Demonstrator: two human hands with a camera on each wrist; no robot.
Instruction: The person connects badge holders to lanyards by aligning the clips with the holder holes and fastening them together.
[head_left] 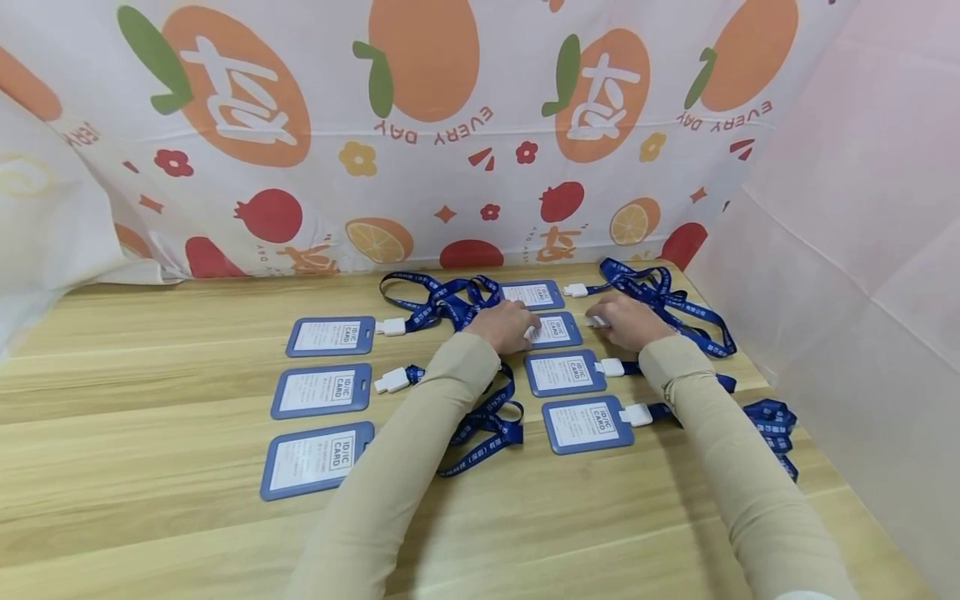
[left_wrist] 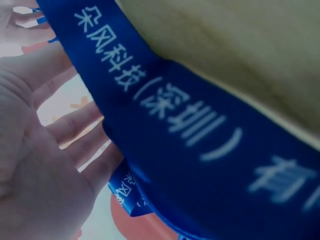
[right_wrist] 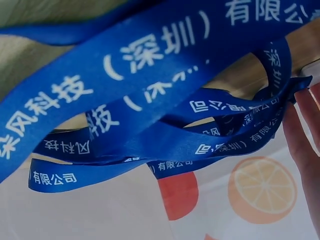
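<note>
Several blue ID card holders with white inserts lie in two columns. In the head view my left hand point(head_left: 504, 325) holds the left edge of the second card holder point(head_left: 557, 330) from the back in the right column. Across from it, my right hand point(head_left: 624, 321) pinches the white clip point(head_left: 597, 322) at that holder's right end. The clip's blue lanyard point(right_wrist: 200, 130) fills the right wrist view, its fingers point(right_wrist: 305, 135) at the right edge. Another blue lanyard point(left_wrist: 150, 105) crosses the left wrist view and hides the fingertips.
Three card holders point(head_left: 322, 392) line the left column, with lanyards point(head_left: 491, 425) bunched beside them. More holders point(head_left: 564, 372) and lanyards point(head_left: 772, 425) lie nearer on the right. A fruit-print cloth point(head_left: 420, 167) hangs behind the wooden table point(head_left: 150, 400), and a pale cloth point(head_left: 847, 208) stands at right.
</note>
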